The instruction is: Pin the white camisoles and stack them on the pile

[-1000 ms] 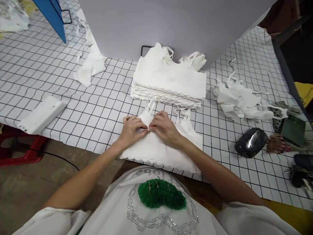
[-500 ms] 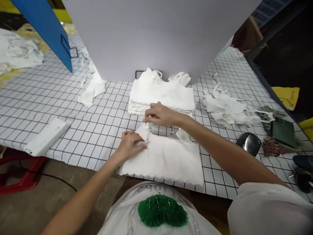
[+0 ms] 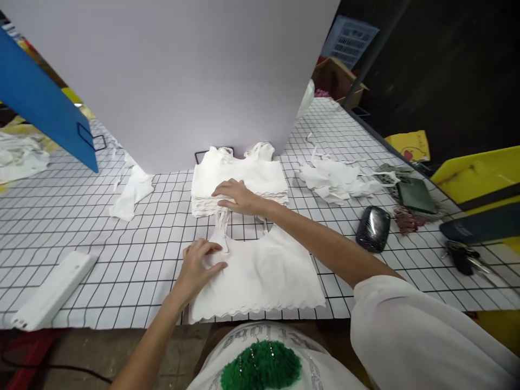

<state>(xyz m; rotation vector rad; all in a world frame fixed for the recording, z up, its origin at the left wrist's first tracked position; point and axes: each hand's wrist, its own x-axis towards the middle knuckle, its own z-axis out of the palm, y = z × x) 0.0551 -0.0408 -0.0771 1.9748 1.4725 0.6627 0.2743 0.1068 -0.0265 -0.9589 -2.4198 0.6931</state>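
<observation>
Spanning the whole view, a tabletop (image 3: pixel 122 244) covered in white cloth with a black grid is recorded. A large pale grey board (image 3: pixel 170 76) is stood upright at the far side of it, directly behind the stack of white garments (image 3: pixel 260 176), which serves as landmark. A blue panel (image 3: pixel 36 103) is seen far to the left of the stack. A single white garment (image 3: pixel 260 276) is laid flat just in front of the stack, at the near edge, its scalloped hem toward the person and its straps pointing at the stack. A heap of white fabric scraps (image 3: pixel 333 181) is placed to the right of the stack; a smaller white scrap (image 3: pixel 132 192) lies to its left. A white oblong device (image 3: pixel 52 290) is set well to the front left of the stack. A dark green case (image 3: pixel 414 195) and a glossy black pouch (image 3: pixel 372 228) are found to the right, beyond the scraps; keys (image 3: pixel 463 257) lie farther right. The right hand (image 3: pixel 238 196) is rested palm down on the front edge of the stack, fingers spread, nothing enclosed in its grip. The left hand (image 3: pixel 201 262) is pressed flat on the single garment's left shoulder, its grip likewise open and holding nothing.
</observation>
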